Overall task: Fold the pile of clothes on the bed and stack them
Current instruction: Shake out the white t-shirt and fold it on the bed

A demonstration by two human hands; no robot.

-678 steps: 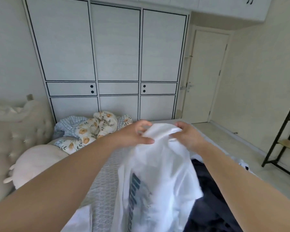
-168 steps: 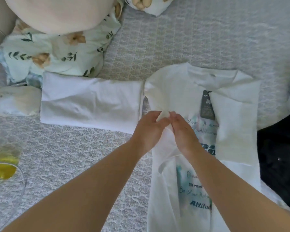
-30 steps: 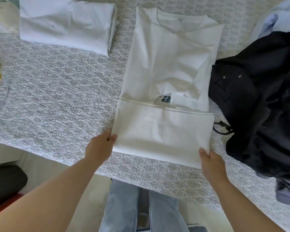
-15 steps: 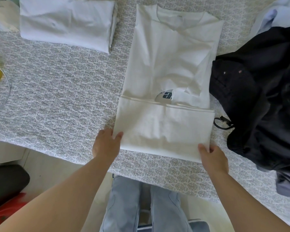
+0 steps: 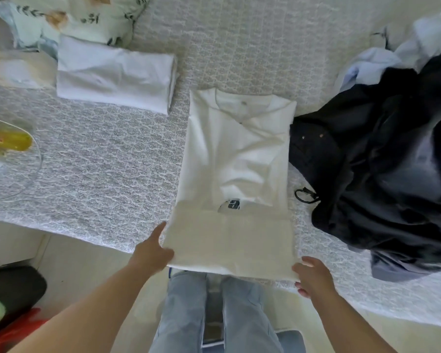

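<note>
Both hands, left hand (image 5: 152, 253) and right hand (image 5: 313, 276), pinch the white shirt's (image 5: 236, 159) folded hem at the bed (image 5: 107, 161) edge; I'd carry both corners level toward the collar.

Floral pillow (image 5: 69, 19) at far left of bed, clear plate (image 5: 23, 174) with something yellow (blurry) near my left, my jeans (image 5: 186, 314) below.

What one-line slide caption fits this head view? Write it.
Both hands, left and right, grip the white T-shirt by its folded lower end on the bed.
</note>
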